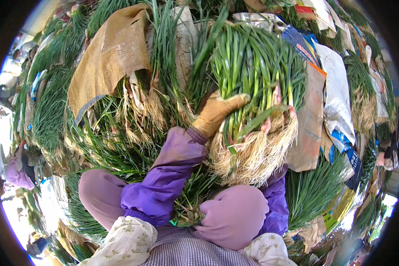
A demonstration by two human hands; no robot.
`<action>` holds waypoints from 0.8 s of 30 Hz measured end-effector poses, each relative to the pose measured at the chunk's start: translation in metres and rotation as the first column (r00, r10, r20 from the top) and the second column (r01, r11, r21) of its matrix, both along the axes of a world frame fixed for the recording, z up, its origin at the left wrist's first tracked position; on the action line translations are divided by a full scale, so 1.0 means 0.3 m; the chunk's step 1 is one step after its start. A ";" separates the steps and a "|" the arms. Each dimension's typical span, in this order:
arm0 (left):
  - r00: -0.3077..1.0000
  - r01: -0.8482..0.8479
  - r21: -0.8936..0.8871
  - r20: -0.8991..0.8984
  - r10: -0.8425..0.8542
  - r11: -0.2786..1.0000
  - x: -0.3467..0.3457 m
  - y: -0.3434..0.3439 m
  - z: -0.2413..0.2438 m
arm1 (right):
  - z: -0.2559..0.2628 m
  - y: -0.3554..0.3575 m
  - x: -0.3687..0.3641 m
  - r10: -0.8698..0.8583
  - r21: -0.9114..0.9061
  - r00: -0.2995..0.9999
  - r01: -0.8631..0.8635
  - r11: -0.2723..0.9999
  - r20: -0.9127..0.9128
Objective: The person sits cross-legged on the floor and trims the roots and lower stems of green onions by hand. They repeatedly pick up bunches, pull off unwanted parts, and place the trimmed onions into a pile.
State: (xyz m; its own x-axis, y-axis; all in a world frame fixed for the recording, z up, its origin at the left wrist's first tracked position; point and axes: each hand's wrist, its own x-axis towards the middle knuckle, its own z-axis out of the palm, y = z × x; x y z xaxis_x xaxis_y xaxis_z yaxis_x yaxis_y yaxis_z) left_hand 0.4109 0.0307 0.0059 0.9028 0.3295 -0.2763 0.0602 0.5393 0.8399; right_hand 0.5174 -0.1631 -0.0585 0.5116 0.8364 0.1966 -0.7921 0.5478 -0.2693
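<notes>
A large bunch of green onions (252,99), with long green leaves, pinkish-white stem bases and pale stringy roots, is held up before me. My left hand (219,109), in a tan glove below a purple sleeve, grips the bunch at its left side, its thumb laid across the leaves. The roots hang towards my right knee. On the right, my right arm in a purple sleeve (276,199) reaches up behind the roots; its hand is hidden by the bunch. Beneath my hands and between my knees lie loose green onion leaves (199,186).
A tan woven plastic sheet (113,56) partly covers other onion bunches (139,103) at the left. Orange-edged brown sacking (309,123) and a white woven sack (335,86) lie at the right. More onion piles (53,109) surround me, and people are partly visible at the far left edge.
</notes>
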 end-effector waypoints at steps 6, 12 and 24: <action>0.977 -0.185 0.362 0.166 0.132 0.914 -0.183 0.069 0.226 | 0.032 0.047 0.042 -0.232 -0.766 0.871 0.491 0.416 0.432; 0.851 -0.436 0.814 0.233 0.471 0.385 -0.488 0.313 0.431 | 0.128 0.548 -0.022 0.063 -0.625 0.732 0.529 0.574 0.678; 0.621 -0.653 0.529 -0.036 0.783 0.542 -0.850 0.953 -0.218 | 0.170 0.658 -0.322 0.296 -0.509 0.459 0.459 0.728 0.838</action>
State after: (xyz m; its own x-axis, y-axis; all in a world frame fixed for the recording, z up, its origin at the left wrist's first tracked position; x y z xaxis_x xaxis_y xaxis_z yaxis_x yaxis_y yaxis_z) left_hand 0.1557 0.3166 -0.0595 0.2253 0.9699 -0.0923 0.0495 0.0832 0.9953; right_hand 0.4208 0.0344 -0.0074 0.4694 0.8820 0.0414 0.0928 -0.0026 -0.9957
